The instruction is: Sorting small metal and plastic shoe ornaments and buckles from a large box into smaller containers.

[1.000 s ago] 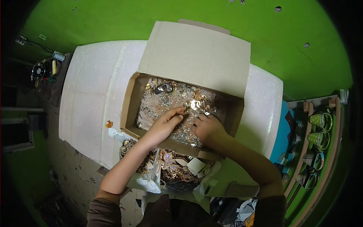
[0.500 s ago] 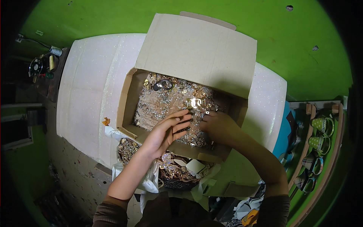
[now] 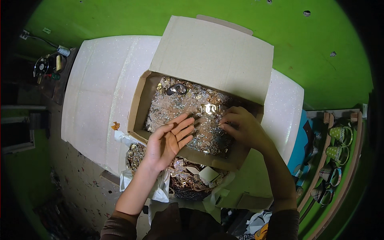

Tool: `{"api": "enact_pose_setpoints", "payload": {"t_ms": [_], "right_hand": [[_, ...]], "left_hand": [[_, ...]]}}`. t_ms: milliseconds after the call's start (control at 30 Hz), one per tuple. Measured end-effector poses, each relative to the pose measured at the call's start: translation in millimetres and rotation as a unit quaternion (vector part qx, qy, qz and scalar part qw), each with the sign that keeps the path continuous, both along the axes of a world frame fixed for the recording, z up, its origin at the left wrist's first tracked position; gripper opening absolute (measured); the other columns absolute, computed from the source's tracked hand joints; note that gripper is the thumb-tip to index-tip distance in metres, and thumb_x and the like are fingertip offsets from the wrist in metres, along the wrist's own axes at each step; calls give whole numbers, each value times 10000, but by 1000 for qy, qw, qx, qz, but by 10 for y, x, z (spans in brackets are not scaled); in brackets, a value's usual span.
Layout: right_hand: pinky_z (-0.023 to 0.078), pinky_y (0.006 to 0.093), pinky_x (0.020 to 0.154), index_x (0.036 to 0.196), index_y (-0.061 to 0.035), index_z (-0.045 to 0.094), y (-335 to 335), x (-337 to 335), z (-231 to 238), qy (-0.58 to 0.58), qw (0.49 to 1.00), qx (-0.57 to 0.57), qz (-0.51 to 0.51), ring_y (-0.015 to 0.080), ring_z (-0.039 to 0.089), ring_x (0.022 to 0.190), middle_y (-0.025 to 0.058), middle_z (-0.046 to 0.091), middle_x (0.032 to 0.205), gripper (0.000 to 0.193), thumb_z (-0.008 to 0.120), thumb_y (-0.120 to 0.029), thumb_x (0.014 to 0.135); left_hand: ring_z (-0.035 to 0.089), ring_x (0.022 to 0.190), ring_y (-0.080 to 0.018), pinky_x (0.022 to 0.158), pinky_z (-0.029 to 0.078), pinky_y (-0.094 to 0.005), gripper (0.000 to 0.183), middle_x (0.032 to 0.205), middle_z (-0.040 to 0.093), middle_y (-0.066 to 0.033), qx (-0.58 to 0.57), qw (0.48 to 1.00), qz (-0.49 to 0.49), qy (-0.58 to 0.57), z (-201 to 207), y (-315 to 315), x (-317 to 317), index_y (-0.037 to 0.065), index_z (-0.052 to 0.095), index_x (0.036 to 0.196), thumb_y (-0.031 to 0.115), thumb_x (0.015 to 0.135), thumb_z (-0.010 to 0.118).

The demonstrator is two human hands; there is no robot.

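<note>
nearest the body, a white plastic bag of mixed gold and brown metal trinkets (image 3: 188, 182) sits open just below the brown cardboard box (image 3: 208, 60). the left hand (image 3: 168, 140) lies palm up and open over the box's near wall, holding nothing, its fingers reaching over the glittering heap of small silver and gold metal pieces (image 3: 184, 108) inside. the right hand (image 3: 242, 128) rests curled, fingertips down in that heap; whether it pinches a piece cannot be told, and beyond stands the raised flap on the white sparkly tabletop (image 3: 100, 92).

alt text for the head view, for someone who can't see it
Seen from above, a person's left hand, palm up, and right hand reach into an open cardboard box of small shiny metal pieces on a white glittery table against a green wall.
</note>
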State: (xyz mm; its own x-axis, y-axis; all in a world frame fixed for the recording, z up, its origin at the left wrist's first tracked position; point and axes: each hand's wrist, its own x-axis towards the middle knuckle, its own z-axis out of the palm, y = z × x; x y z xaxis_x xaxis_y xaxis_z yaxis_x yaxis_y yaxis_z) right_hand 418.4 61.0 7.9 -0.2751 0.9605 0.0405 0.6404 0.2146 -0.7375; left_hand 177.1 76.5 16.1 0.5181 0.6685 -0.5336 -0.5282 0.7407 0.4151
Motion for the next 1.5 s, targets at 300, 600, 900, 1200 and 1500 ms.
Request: {"api": "enact_pose_setpoints", "payload": {"t_ms": [300,600,900,1200,1500], "right_hand": [[447,262,637,857,-34,601,10,-366,567,142,970,-193,35,163,576,663,81,611,768,131,597,-123,761],[456,332,598,911,-26,579,95,-474,652,92,990,-37,-99,250,587,629,119,604,747,189,563,-134,757],[479,382,700,1069,2,450,-32,-255,-225,-280,951,24,-128,301,527,916,210,517,905,440,629,-183,711],[459,428,714,933,-4,492,26,-203,-385,-195,954,-115,-197,376,580,778,227,575,852,215,483,-23,719],[443,371,716,823,-23,574,20,-89,-68,-39,977,-72,-196,311,568,784,165,589,806,119,525,-57,720]], "left_hand": [[447,1121,-214,938,368,-307,483,1254,421,-167,4,999,11,-35,45,26,135,-33,319,1266,237,867,344],[500,1049,-234,867,422,-386,446,1286,405,-122,-142,968,20,-208,-18,-76,243,68,351,1280,312,910,300],[411,1168,-223,957,344,-390,414,1303,398,-87,-142,952,95,-253,-133,-16,149,106,380,1274,290,909,310],[426,1154,-217,963,336,-377,403,1268,438,-87,-150,956,112,-227,-168,-46,122,96,416,1245,291,906,318],[441,1136,-208,952,348,-373,399,1249,458,-83,-156,955,115,-225,-162,-59,122,100,429,1236,294,902,330]]}}
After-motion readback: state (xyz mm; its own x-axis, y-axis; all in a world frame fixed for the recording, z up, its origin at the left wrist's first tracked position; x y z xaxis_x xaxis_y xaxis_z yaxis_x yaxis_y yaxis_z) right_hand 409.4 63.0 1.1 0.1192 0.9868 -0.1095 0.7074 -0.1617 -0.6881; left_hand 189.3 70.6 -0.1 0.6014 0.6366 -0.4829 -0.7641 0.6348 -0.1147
